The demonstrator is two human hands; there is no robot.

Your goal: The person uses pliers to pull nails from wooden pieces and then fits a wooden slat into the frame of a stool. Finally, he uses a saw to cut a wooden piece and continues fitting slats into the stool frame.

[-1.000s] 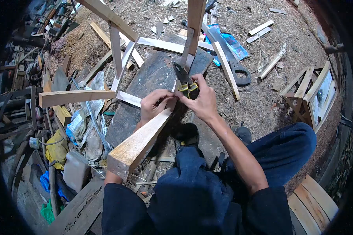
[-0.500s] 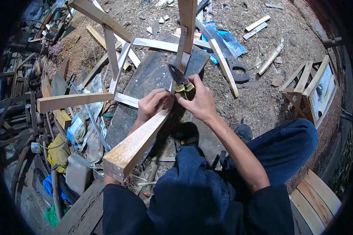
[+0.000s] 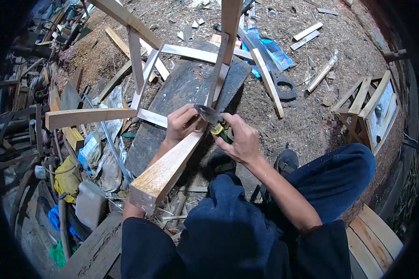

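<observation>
My right hand (image 3: 239,138) is closed round the yellow-and-green handles of a pair of pliers (image 3: 209,115), whose dark jaws point up and left. Just left of the jaws, my left hand (image 3: 181,124) has its fingers pressed together at the joint of a wooden frame; what they pinch is too small to make out. A thick pale leg (image 3: 165,169) of that frame runs from the joint towards my left forearm. The frame's other legs and thin rails (image 3: 191,52) stand over a dark worn board (image 3: 174,88).
A handsaw (image 3: 284,86) and a pale strip (image 3: 266,81) lie on the chip-covered ground at the right, by a blue plastic packet (image 3: 277,53). A small wooden frame (image 3: 370,107) stands further right. Scrap wood, a yellow bag (image 3: 66,179) and a plastic container (image 3: 89,204) crowd the left.
The pliers have moved down and tilted further left, with their jaws nearer my left fingers. My right hand has dropped slightly. The wooden frame has shifted a little right in view.
</observation>
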